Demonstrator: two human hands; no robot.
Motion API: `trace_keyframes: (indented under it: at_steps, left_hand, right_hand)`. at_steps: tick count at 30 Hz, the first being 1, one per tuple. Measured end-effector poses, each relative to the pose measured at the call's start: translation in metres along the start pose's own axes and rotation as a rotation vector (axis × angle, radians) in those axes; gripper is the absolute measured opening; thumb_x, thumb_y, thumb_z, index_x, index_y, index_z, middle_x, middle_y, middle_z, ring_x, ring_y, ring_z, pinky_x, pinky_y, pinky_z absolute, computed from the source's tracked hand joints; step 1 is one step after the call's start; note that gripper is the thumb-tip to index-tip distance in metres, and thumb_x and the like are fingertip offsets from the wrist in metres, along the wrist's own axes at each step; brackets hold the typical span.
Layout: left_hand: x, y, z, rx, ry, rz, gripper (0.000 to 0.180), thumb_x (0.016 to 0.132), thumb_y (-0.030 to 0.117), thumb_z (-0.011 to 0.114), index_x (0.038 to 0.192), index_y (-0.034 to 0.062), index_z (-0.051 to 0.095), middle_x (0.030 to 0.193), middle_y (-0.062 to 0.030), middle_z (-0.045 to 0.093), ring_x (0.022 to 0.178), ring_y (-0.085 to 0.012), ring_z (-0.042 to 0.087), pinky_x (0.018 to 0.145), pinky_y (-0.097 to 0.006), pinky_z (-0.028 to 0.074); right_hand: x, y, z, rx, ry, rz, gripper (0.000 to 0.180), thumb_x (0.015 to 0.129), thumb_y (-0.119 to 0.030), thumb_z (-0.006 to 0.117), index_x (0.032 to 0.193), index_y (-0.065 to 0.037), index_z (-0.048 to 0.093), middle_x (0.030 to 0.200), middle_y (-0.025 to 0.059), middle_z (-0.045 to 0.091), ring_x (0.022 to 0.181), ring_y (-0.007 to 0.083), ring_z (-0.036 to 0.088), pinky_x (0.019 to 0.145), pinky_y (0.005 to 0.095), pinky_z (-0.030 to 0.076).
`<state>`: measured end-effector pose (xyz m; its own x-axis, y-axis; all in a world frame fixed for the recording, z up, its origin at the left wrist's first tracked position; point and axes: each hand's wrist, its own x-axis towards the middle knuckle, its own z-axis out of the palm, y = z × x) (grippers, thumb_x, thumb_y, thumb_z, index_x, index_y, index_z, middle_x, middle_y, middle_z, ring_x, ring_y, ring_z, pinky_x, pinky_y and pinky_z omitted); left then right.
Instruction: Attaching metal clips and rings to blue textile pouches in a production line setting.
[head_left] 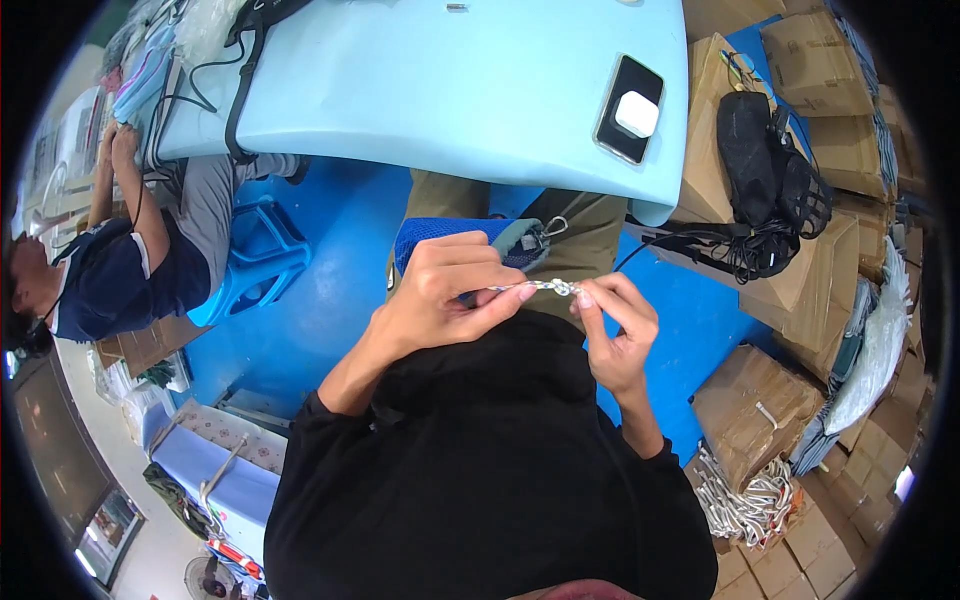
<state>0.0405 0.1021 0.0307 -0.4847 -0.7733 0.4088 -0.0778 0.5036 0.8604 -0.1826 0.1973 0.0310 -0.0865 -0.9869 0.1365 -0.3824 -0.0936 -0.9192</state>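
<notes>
Under a pale blue table [420, 90], a metal clip [545, 287] is pinched between left hand [445, 290] and right hand [615, 325], above a blue pouch [440, 232]; attachment seems unfinished.

Two hands [450, 290], one metal clasp [545, 287], one phone [630, 110].

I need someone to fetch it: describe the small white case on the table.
Start at the pale blue table and go to its right end. A black phone lies flat there, and the white case sits on it, the only small rounded white thing there.
</notes>
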Motion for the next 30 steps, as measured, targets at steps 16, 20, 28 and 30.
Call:
trace_keyframes:
  at_steps: [16,20,28,30]
  left_hand:
    - [-0.007,-0.003,0.007,-0.176,0.026,-0.115,0.005,0.082,0.004,0.08,0.08,0.0008,0.077,0.057,-0.0029,0.055,0.053,-0.0153,0.047,0.05,-0.032,0.032]
    - [-0.007,-0.005,0.007,-0.178,0.025,-0.123,0.005,0.082,0.004,0.08,0.08,0.001,0.077,0.057,-0.0028,0.055,0.053,-0.0148,0.047,0.05,-0.031,0.032]
    - [-0.008,-0.004,0.007,-0.277,0.035,-0.18,0.005,0.082,0.005,0.081,0.079,0.002,0.077,0.059,-0.0027,0.058,0.052,-0.0139,0.046,0.049,-0.031,0.031]
    - [-0.009,-0.004,0.007,-0.286,0.036,-0.191,0.005,0.081,0.005,0.081,0.08,0.0021,0.077,0.059,-0.0027,0.058,0.052,-0.0136,0.046,0.049,-0.031,0.031]
  right_hand:
    - [0.008,0.002,0.007,0.047,-0.05,-0.201,0.01,0.093,0.006,0.07,0.103,0.005,0.071,0.096,0.0163,0.071,0.078,0.0192,0.071,0.065,0.0269,0.055]
    - [0.007,0.002,0.009,0.035,-0.014,-0.219,0.011,0.092,0.007,0.071,0.102,0.005,0.07,0.093,0.0158,0.072,0.077,0.0202,0.07,0.064,0.0279,0.054]
    - [0.011,0.001,0.011,-0.176,0.041,-0.39,0.018,0.084,0.01,0.075,0.099,0.003,0.067,0.087,0.0149,0.072,0.071,0.0282,0.071,0.061,0.0327,0.056]
    - [0.011,0.004,0.012,-0.183,0.06,-0.426,0.023,0.082,0.013,0.073,0.101,0.003,0.065,0.086,0.0148,0.072,0.071,0.0287,0.072,0.061,0.0333,0.056]
